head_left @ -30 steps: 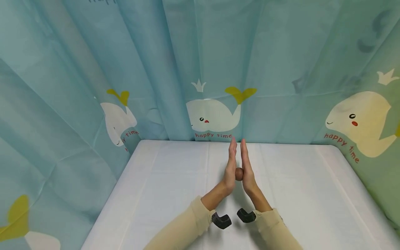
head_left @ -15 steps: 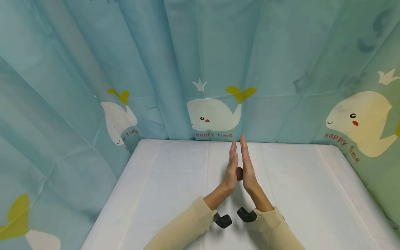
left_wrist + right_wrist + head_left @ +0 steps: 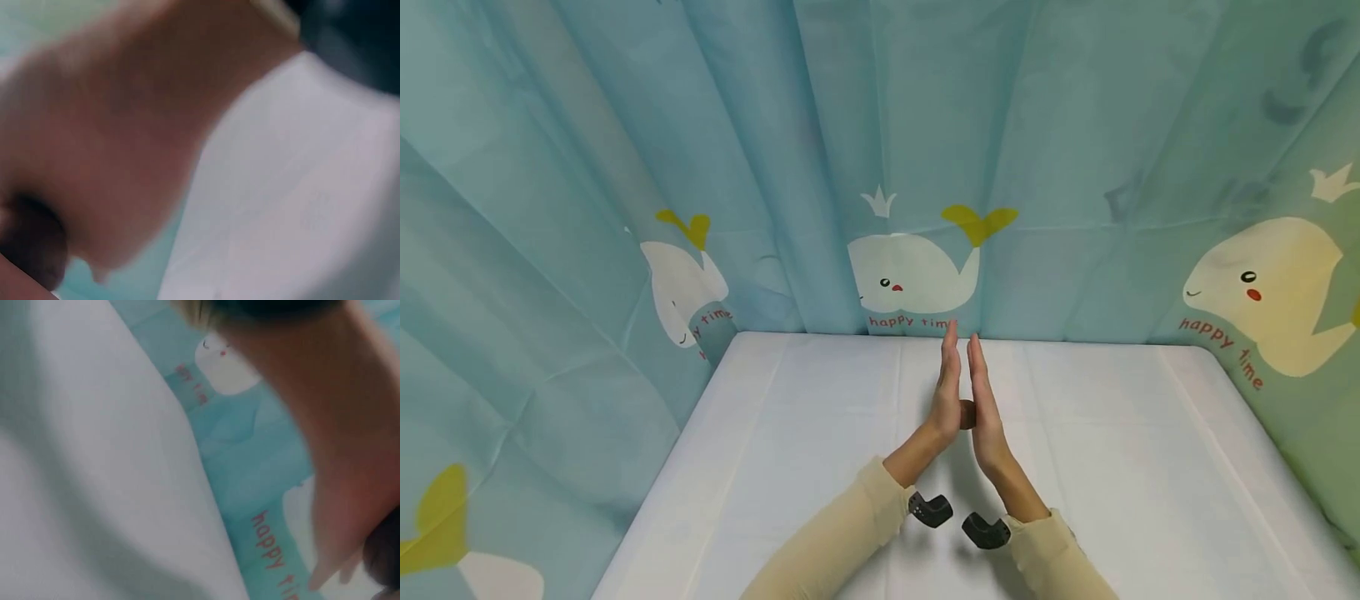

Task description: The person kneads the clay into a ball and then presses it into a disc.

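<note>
A small brown ball (image 3: 967, 414) is pressed between my two palms above the table in the head view. My left hand (image 3: 947, 398) stands on edge with straight fingers pointing forward, its palm against the ball's left side. Facing it, my right hand (image 3: 988, 421) is straight too and touches the ball from the right. The left fingertips reach slightly farther forward than the right ones. In the left wrist view the dark ball (image 3: 39, 247) shows at the lower left beside the palm; the right wrist view has the ball (image 3: 382, 553) partly cut off at its right edge.
A white-covered table (image 3: 820, 392) lies under the hands. Blue-green curtains (image 3: 1075, 167) with whale prints hang behind and beside it. Black wrist cameras (image 3: 931, 509) stick out from both beige sleeves (image 3: 850, 533).
The palms slide against each other over the ball: half a second ago the right hand was farther forward, now the left is. Both hands and the ball have shifted slightly left.
</note>
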`<state>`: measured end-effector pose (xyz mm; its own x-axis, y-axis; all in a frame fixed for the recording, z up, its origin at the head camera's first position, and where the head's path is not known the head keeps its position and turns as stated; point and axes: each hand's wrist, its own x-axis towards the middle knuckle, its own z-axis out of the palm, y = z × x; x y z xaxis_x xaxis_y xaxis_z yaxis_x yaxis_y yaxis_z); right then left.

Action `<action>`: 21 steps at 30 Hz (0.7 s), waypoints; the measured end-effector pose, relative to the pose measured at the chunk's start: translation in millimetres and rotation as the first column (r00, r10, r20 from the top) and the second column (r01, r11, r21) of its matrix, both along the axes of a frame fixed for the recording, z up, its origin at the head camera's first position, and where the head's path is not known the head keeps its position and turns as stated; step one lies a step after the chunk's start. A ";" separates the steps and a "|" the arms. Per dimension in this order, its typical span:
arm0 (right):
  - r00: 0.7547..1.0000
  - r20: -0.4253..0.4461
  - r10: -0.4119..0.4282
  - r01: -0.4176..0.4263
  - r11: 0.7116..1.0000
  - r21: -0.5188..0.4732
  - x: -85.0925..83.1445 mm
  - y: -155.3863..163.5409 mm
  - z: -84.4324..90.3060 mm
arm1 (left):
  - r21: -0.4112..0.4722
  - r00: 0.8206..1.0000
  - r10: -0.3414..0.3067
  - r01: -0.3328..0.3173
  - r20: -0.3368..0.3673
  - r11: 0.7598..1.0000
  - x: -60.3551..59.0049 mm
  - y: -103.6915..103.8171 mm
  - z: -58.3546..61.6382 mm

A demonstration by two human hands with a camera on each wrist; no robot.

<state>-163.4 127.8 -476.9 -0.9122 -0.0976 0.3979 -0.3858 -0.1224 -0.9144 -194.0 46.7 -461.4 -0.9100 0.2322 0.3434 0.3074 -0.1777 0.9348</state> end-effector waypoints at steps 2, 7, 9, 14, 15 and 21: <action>1.000 -0.009 -0.016 0.016 1.000 0.008 2.6 -1.6 3.9 | -0.003 1.000 0.007 -0.007 0.006 1.000 -3.3 0.2 -2.7; 0.999 -0.015 -0.046 0.046 0.998 0.046 1.1 2.5 12.3 | -0.012 1.000 -0.012 0.012 0.010 1.000 2.1 4.4 -8.9; 0.998 0.001 -0.059 0.058 0.997 0.052 -2.6 7.1 14.3 | -0.014 0.999 -0.029 0.029 0.017 0.999 9.1 6.6 -11.2; 0.996 0.060 -0.062 0.058 0.997 0.056 -12.0 20.7 15.6 | -0.013 0.998 -0.058 0.058 0.034 0.998 26.7 9.6 -15.0; 0.996 0.064 -0.061 0.057 0.996 0.062 -13.3 22.9 15.3 | -0.007 0.998 -0.063 0.063 0.032 0.998 28.6 10.1 -14.8; 0.998 0.057 -0.028 0.025 0.998 0.053 -13.2 23.2 4.4 | 0.031 0.998 -0.061 0.060 0.027 0.998 29.9 8.9 -5.5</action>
<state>-176.7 151.0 -472.4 -0.9362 -0.0925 0.3391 -0.3342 -0.0646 -0.9403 -164.1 55.7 -466.8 -0.9041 0.2770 0.3254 0.2686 -0.2239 0.9369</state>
